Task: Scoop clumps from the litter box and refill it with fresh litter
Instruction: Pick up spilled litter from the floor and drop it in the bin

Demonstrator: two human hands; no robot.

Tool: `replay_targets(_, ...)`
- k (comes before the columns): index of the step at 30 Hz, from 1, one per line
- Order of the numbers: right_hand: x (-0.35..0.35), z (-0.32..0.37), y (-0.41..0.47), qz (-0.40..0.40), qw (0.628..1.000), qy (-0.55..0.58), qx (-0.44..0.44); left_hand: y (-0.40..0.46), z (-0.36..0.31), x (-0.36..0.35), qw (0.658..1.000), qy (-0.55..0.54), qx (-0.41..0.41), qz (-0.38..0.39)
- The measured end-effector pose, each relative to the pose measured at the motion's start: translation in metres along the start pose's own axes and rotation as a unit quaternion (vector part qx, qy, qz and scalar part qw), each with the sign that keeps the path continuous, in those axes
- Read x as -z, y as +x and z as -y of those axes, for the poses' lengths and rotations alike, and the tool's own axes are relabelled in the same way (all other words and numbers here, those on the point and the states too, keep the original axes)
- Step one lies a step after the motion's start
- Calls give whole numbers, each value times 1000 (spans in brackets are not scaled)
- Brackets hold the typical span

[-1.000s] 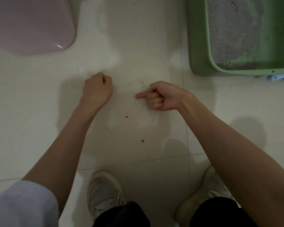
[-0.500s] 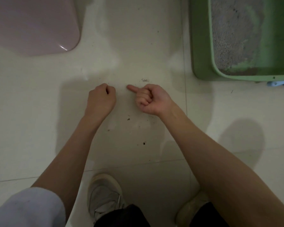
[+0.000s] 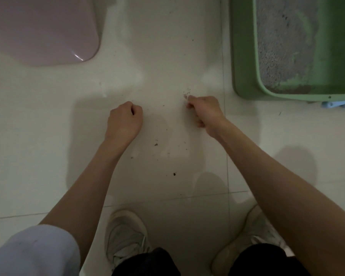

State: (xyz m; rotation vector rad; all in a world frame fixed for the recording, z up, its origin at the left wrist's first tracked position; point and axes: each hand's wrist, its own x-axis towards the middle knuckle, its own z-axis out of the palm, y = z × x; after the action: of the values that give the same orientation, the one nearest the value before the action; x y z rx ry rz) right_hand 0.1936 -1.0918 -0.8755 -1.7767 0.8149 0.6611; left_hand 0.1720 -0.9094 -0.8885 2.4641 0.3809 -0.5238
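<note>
A green litter box (image 3: 245, 56) stands on the tiled floor at the upper right, with grey litter (image 3: 283, 40) inside it. Dark litter crumbs (image 3: 155, 144) lie scattered on the floor between my hands. My left hand (image 3: 125, 121) is a closed fist resting low over the tile, nothing visible in it. My right hand (image 3: 204, 112) is curled, its fingertips pinched at a small cluster of crumbs (image 3: 186, 93) left of the box. I cannot tell whether a crumb is between the fingers.
A pale pink rounded lid or panel (image 3: 42, 30) lies at the upper left. A light blue part (image 3: 335, 104) pokes out below the box's front rim. My two white shoes (image 3: 126, 236) (image 3: 253, 234) stand at the bottom.
My right hand had its forefinger pointing left near the left fist; it has now moved right and forward to the crumb cluster, forefinger curled in. The left fist stayed put.
</note>
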Motion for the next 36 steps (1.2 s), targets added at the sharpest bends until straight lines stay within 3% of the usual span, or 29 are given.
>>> replay_targets(2, 3, 4, 8, -102, 959, -239, 114, 0, 0, -1, 1000, -1, -4, -6)
replay_targets(6, 0, 10, 21, -145, 823, -500, 226, -2, 1, -2, 1000, -3, -20, -17)
replay_targets(9, -4, 13, 27, -122, 719, -610, 310, -2, 2, -2, 999, -5, -30, -21)
replay_targets(13, -3, 6, 33, -92, 616, -688, 371, -3, 3, -3, 999, -2, -31, -27)
replay_targets(15, -2, 2, 32, -143, 614, -692, 352, -4, 3, -4, 999, -4, -31, -28)
replay_targets(17, -3, 3, 39, -142, 642, -679, 325, -4, 3, -4, 999, -8, -31, -29)
replay_targets(21, -13, -7, 41, -162, 637, -653, 377, -4, 4, -3, 999, -8, -30, -27)
replay_targets(25, -19, -13, 45, -92, 675, -637, 362, -5, 1, -2, 999, -5, -27, -17)
replay_targets(28, -19, 6, 19, -118, 673, -678, 271, -4, 0, -2, 1000, 15, -25, -9)
replay_targets(29, -18, 8, 22, -85, 678, -676, 277, -4, 0, -3, 999, 28, -27, -11)
replay_targets(30, -15, 10, 23, -63, 711, -639, 288, -5, 0, -3, 998, 44, -32, -14)
replay_targets(32, -7, 14, 20, -57, 845, -462, 262, -4, -2, -5, 997, 69, -41, -15)
replay_targets(34, 1, 17, 10, -56, 966, -151, 200, -3, -3, -4, 997, 74, -36, -12)
replay_targets(35, 7, 16, 5, -18, 986, 47, 160, -3, -3, -4, 997, 68, -34, -10)
replay_targets(36, 14, 13, -2, 45, 969, 212, 118, -3, -1, -3, 998, 58, -34, -11)
